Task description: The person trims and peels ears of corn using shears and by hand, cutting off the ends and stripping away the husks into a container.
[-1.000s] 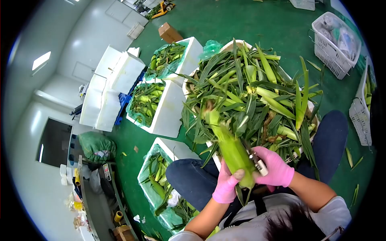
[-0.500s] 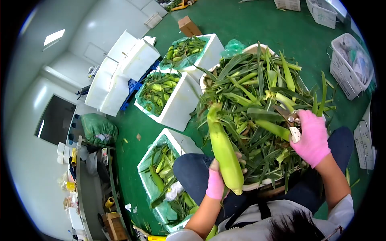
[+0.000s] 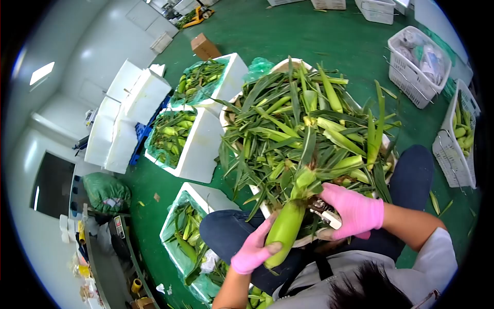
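Note:
My left hand (image 3: 256, 247), in a pink glove with bare fingertips, is closed around a green ear of corn (image 3: 286, 226) still in its husk. The ear is tilted, with brown silk at its upper end. My right hand (image 3: 355, 210), gloved the same way, grips pruning shears (image 3: 329, 216) with white handles beside the upper part of the ear. Their blades are mostly hidden by the fingers and the husk. Beyond both hands, a big white basket (image 3: 225, 116) is heaped with cut husks and leaves (image 3: 288, 129), and the ear's top overlaps this heap.
White foam boxes (image 3: 201, 149) lined with green plastic hold corn ears on the left. White baskets (image 3: 446, 159) stand at right, one with corn, another with plastic bags. A cardboard box (image 3: 205, 47) sits on the green floor behind. A shelf bench (image 3: 106, 257) lines the left wall.
The shears have come down and left, from above the heap to beside the ear. The ear has dropped slightly and tilted the other way. The whole view has shifted to the right.

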Tool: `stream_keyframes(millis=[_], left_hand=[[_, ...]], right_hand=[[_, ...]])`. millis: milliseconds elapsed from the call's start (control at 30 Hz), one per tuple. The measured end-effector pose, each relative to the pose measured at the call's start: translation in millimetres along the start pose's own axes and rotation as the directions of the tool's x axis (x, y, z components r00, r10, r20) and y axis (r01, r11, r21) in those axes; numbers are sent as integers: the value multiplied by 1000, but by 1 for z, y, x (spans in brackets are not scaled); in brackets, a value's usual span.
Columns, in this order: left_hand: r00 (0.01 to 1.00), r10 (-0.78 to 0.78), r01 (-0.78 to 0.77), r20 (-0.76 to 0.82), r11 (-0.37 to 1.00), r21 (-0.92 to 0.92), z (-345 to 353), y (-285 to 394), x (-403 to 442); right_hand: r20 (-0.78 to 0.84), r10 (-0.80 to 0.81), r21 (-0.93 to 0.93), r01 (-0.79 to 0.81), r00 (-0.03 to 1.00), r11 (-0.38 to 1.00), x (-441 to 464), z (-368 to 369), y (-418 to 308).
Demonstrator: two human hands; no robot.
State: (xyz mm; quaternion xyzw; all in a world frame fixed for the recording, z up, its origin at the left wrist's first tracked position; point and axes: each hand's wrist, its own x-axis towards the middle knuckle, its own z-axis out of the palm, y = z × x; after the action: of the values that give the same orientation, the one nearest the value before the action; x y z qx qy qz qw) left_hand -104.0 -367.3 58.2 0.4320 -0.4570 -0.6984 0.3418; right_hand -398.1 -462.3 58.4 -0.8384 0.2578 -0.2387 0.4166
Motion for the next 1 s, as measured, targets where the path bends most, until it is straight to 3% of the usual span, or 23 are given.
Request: stream_keyframes(millis=[33, 100, 167, 200, 233, 300, 333, 367, 433, 500, 567, 600, 633, 700, 733, 767, 833, 867, 900, 967, 1000], left_hand=[[994, -61, 68, 85, 994, -81, -4, 0, 1], [986, -148, 160, 80, 970, -183, -5, -1, 3], [974, -188, 222, 129, 914, -340, -5, -4, 5], [967, -206, 251, 153, 876, -412, -6, -5, 6], [976, -165, 213, 143, 863, -459, -6, -10, 8], [992, -77, 121, 104, 837, -533, -8, -24, 12], [993, -4, 67, 114, 828, -556, -12, -30, 15], [992, 38, 33, 118, 834, -551, -15, -33, 17], [983, 112, -14, 144, 835, -550, -19, -39, 21], [975, 23, 97, 219, 848, -521, -22, -38, 20], [956, -89, 205, 280, 885, -419, -23, -29, 19], [928, -172, 290, 331, 890, -351, -20, -19, 16], [909, -179, 333, 376, 855, -398, -21, -21, 13], [879, -171, 402, 445, 768, -499, -26, -36, -1], [891, -87, 358, 446, 740, -570, -30, -51, -8], [936, -56, 269, 348, 753, -601, -33, -59, -20], [990, 12, 84, 143, 764, -640, -42, -69, -48], [987, 126, -33, 95, 754, -656, -49, -73, -66], [982, 179, -174, -66, 699, -694, -47, -76, -95], [892, 126, -413, -434, 621, -666, -43, -102, -166], [808, 43, -457, -588, 675, -579, -44, -126, -209]], right_hand=[[15, -50, 35, 49, 999, 998, 1, -2, 3], [38, -59, 19, 59, 997, 998, -2, 5, 12], [231, 308, 204, -356, 923, 912, -2, -5, -11], [347, 452, 259, -547, 822, 796, -3, -10, -21], [355, 488, 508, -603, 797, 615, -8, -5, -25], [210, 403, 608, -442, 891, 660, -23, 13, -16], [381, 414, 771, -531, 827, 352, -29, 15, -18], [384, 327, 833, -477, 863, 281, -35, 21, -19], [400, 260, 802, -473, 879, 365, -37, 30, -28], [382, 275, 776, -468, 882, 423, -35, 39, -33], [334, 287, 690, -440, 898, 574, -24, 34, -37], [277, 211, 705, -348, 937, 618, -21, 36, -32], [227, 167, 670, -279, 959, 688, -16, 29, -36], [446, 327, 632, -552, 833, 544, -16, 27, -30], [406, 392, 743, -548, 826, 385, -14, 25, -41], [429, 457, 715, -602, 779, 355, -12, 22, -42], [370, 546, 800, -557, 752, 224, -16, 25, -38], [329, 550, 823, -518, 768, 232, -22, 29, -33], [339, 511, 820, -514, 790, 252, -32, 34, -23], [476, 459, 710, -636, 750, 303, -43, 34, -22], [518, 433, 694, -659, 738, 292, -51, 39, -20]])
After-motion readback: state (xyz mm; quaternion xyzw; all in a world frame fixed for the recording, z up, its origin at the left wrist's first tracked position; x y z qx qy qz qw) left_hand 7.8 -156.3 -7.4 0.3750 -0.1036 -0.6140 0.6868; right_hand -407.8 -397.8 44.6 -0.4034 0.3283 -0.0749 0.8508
